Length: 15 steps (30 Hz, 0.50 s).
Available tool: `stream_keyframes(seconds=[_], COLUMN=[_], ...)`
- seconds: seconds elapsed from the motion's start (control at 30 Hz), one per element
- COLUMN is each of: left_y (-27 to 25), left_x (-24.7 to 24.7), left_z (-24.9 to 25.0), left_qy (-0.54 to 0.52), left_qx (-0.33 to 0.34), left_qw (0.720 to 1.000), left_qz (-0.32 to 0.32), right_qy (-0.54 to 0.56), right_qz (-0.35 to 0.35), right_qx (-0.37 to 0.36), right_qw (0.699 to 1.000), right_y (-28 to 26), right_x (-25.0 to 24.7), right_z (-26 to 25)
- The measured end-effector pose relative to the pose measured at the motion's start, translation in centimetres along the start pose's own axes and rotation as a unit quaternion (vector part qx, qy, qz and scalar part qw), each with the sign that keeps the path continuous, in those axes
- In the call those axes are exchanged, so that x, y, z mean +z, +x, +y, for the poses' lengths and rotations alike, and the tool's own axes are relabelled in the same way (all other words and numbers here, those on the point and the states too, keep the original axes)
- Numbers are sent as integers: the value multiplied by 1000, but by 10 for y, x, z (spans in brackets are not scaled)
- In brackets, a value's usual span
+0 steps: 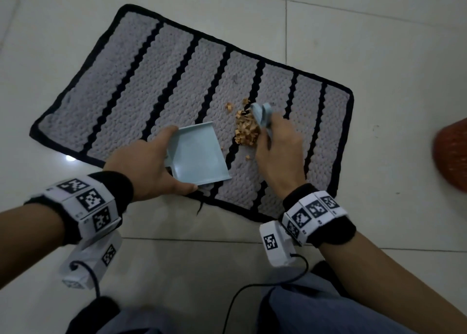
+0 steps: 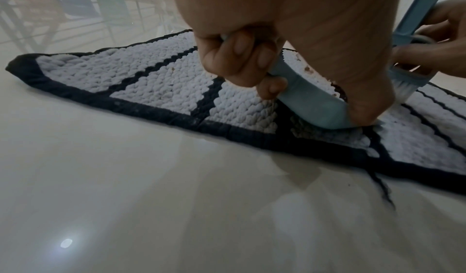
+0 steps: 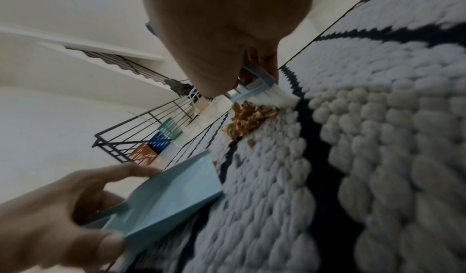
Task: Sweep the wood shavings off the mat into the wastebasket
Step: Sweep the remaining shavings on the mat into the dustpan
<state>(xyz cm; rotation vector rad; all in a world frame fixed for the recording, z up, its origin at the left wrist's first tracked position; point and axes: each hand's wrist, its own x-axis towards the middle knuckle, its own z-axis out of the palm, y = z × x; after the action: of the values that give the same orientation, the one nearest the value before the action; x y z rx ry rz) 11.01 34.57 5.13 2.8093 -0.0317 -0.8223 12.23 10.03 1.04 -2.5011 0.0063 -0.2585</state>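
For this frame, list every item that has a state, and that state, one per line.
dustpan: empty, tilted, front edge on the mat, held by the left hand
brush: gripped by the right hand, bristles against the pile
wood shavings: heaped on the mat, a few strays apart
mat: flat on the tile floor
wastebasket: at the right frame edge, contents unseen

No words, brands or labels could be read anywhere. The white wrist bands carried only black-and-white square code markers, and the tiny printed numbers beside those markers were too small and blurred to make out.
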Motion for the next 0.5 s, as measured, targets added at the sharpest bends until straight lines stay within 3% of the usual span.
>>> stream_keyframes(seconds=[0.27,0.5], left_y=[1,1], left_x=[-2,-3], left_z=[1,1], left_qy=[25,21], left_qx=[1,2], left_qw=[1000,1000], left_qz=[0,-3], right_qy=[40,56], right_qz=[-63,50], right_qx=[-77,-28], right_qw=[994,997], right_y=[-25,-4], right_x=[21,5], right_z=[-41,-29])
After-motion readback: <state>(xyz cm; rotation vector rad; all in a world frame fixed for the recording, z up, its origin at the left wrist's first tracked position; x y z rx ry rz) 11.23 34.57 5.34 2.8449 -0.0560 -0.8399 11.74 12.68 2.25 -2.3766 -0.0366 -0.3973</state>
